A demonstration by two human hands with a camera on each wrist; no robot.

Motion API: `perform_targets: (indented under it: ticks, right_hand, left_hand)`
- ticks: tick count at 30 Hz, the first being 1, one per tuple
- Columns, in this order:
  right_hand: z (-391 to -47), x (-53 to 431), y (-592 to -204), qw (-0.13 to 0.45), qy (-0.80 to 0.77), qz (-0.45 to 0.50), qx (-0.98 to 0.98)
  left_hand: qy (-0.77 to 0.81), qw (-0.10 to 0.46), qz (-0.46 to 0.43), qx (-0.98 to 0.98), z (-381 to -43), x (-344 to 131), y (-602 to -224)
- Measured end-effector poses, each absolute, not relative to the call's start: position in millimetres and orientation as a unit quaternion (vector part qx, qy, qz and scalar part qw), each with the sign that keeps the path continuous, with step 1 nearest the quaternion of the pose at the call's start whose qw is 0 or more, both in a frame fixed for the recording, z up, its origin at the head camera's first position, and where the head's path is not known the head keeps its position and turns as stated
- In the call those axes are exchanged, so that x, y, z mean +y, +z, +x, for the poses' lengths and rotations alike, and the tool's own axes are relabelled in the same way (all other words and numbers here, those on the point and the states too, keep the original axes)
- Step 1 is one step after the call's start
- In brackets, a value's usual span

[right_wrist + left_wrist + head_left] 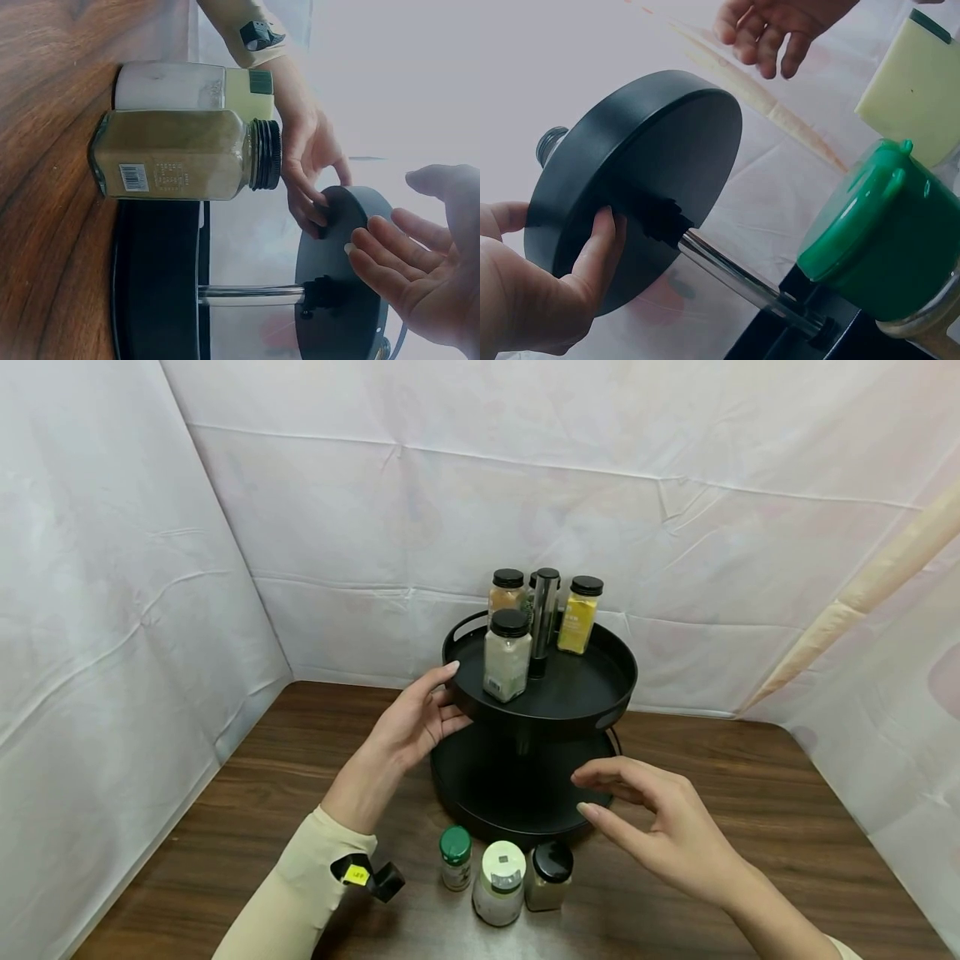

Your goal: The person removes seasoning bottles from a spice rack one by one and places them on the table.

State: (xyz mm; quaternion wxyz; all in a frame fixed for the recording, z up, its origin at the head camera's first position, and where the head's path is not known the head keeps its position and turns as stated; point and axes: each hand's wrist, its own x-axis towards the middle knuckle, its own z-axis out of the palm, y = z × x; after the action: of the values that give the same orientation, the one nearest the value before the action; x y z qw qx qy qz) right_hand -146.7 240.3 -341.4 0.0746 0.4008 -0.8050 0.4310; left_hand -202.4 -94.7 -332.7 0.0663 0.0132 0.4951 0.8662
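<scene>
A black two-tier round rack with a metal centre post stands on the table. My left hand grips the upper tray's left rim, thumb at the top edge and fingers underneath, as the left wrist view also shows. My right hand is held in the air at the rack's front right, fingers loosely bent and apart from the thumb, holding nothing. On the upper tray are a jar of pale contents, an orange-brown jar, a yellow jar and a partly hidden jar behind the post.
Before the rack stand a small green-capped shaker, a white bottle with a pale green lid and a black-capped square jar. The lower tray sits close behind them. White cloth hangs around the wooden table.
</scene>
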Motion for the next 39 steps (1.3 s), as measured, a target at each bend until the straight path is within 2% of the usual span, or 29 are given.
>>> perform_targets:
  ticks: [13,31,39]
  right_hand:
    - [-149,245,-317,0.137,0.425,0.429,-0.785]
    - [-159,251,-284,0.165,0.441,0.447,-0.761]
    - [-165,251,-274,0.151,0.444,0.434,-0.769]
  left_hand:
    - [0.867,0.065,0.012,0.494,-201,-94,-332]
    - [0.868,0.066,0.018,0.492,-202,-94,-333]
    - [0.866,0.065,0.019,0.495,-201,-94,-332]
